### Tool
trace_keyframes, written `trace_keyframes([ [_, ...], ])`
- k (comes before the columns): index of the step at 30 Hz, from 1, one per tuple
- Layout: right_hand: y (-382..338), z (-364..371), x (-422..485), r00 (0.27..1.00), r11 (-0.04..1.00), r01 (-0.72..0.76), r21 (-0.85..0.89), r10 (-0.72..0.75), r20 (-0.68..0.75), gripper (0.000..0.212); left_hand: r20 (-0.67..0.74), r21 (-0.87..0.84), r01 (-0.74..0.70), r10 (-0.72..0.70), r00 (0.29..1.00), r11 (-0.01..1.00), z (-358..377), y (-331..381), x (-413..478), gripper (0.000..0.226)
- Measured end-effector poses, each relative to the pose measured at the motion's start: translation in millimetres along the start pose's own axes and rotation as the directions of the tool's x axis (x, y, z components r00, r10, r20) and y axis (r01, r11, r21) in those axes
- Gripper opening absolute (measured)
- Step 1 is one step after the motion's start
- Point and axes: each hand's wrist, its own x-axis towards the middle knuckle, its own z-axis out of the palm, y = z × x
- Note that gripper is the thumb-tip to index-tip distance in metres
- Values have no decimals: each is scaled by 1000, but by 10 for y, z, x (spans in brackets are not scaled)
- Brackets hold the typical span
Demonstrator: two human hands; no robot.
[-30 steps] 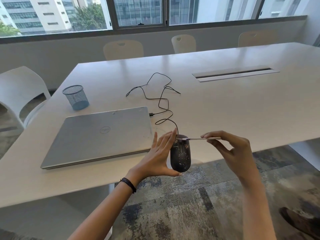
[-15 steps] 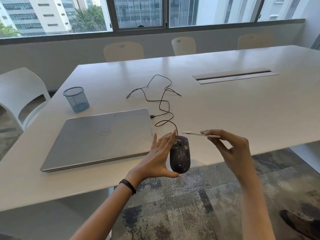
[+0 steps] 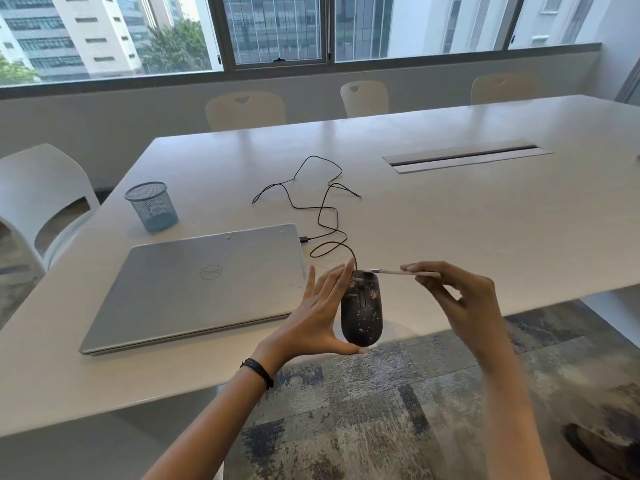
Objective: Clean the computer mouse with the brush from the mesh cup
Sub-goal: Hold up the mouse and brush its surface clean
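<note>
Bright, soft daylight came through the windows [image 3: 277, 29] at 12 o'clock, where the buildings [image 3: 86, 29] outside looked slightly washed out. The white tabletop [image 3: 450, 220] carried a pale sheen and faint reflections of the chairs [image 3: 244, 109]. Shadows were weak; a dim one lay beneath the mouse [image 3: 362, 317]. Wide-angle distortion bowed the sill [image 3: 450, 54] and tabletop edges toward 3 and 9 o'clock. Focus was crisp centrally.
</note>
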Motion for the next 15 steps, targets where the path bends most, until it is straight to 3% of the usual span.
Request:
trace_keyframes([
  [15,44,-39,35,996,997,-60,45,62,-60,15,5,16,-8,8,1000,1000,3,-12,31,131],
])
